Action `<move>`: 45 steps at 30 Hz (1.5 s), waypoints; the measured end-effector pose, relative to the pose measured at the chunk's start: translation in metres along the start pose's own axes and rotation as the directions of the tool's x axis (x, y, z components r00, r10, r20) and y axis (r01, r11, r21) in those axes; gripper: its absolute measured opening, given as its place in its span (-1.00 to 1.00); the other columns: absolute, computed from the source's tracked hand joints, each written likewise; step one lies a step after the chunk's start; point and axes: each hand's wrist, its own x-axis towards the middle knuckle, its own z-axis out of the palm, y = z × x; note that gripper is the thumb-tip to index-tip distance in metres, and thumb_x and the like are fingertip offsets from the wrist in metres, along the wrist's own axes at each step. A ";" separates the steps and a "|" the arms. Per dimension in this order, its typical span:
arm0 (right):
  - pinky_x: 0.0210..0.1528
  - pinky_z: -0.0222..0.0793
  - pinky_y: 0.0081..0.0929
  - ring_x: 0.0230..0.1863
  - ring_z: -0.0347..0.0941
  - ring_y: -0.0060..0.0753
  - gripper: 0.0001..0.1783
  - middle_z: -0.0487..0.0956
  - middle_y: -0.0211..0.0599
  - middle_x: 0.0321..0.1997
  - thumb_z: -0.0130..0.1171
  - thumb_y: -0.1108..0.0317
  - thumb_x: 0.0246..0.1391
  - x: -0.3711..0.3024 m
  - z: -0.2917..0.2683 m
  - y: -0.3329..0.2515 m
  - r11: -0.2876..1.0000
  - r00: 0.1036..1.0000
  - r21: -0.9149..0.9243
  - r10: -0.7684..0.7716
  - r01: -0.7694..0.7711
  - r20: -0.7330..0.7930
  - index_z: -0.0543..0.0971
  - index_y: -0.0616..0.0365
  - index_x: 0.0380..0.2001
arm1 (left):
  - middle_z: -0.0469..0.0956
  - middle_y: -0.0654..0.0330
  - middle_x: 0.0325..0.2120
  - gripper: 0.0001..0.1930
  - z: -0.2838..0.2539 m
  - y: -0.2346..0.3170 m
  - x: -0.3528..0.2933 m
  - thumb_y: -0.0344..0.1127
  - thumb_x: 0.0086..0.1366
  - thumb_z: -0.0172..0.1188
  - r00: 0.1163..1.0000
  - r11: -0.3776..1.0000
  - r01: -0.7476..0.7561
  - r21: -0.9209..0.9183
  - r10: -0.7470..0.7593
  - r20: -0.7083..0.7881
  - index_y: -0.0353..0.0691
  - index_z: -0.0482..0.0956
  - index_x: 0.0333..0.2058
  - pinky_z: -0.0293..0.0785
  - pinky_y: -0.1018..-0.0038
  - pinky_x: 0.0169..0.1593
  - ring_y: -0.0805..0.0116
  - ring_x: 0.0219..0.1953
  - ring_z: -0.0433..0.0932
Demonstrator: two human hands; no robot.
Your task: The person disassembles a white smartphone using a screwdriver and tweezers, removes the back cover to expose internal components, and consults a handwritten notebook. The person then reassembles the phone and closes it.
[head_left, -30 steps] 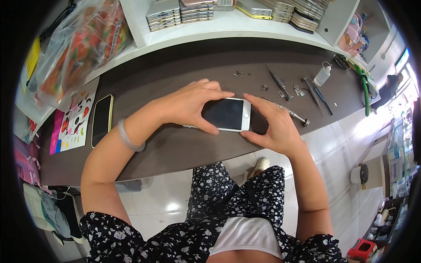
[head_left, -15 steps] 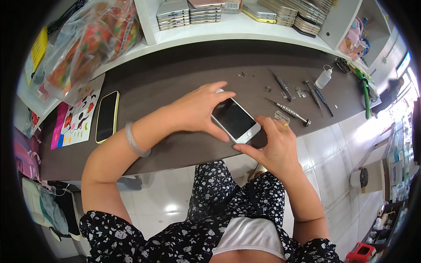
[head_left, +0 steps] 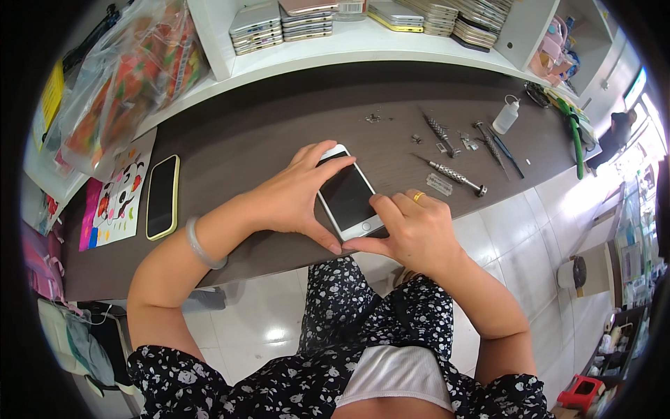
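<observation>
A white smartphone (head_left: 347, 197) with a dark screen and a round home button lies tilted near the front edge of the desk. My left hand (head_left: 296, 195) grips it from the left, fingers over the top end and thumb by the lower left corner. My right hand (head_left: 419, 234) is closed on its lower right side, index finger bent at the right edge and thumb at the bottom end. Behind the fingers, part of the right edge is hidden. Right of the phone lie a thin silver screwdriver (head_left: 450, 172) and a razor blade (head_left: 439, 184).
More screwdrivers (head_left: 438, 131), blue tweezers (head_left: 508, 151) and a white squeeze bottle (head_left: 505, 116) lie at the right. Another phone (head_left: 162, 197) in a pale yellow case lies left, beside a cartoon sheet (head_left: 122, 195). Stacked phones (head_left: 256, 28) fill the shelf behind.
The phone and both hands have shifted left. My right fingers have moved up onto the phone's right edge. A dark patch seen beneath the right hand before no longer shows.
</observation>
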 end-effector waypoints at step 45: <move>-0.35 0.36 -0.52 -0.37 0.46 -0.41 -0.75 0.49 -0.22 -0.31 0.01 0.59 0.05 -0.026 -0.025 0.085 0.870 0.897 0.233 0.442 -0.434 0.020 0.53 0.17 -0.19 | 0.52 -0.06 -0.22 -0.40 0.006 -0.055 0.012 -0.59 0.17 -0.08 0.801 0.933 -0.231 -0.276 0.022 -0.598 -0.26 -0.07 0.17 0.46 0.35 -0.16 0.05 -0.22 0.57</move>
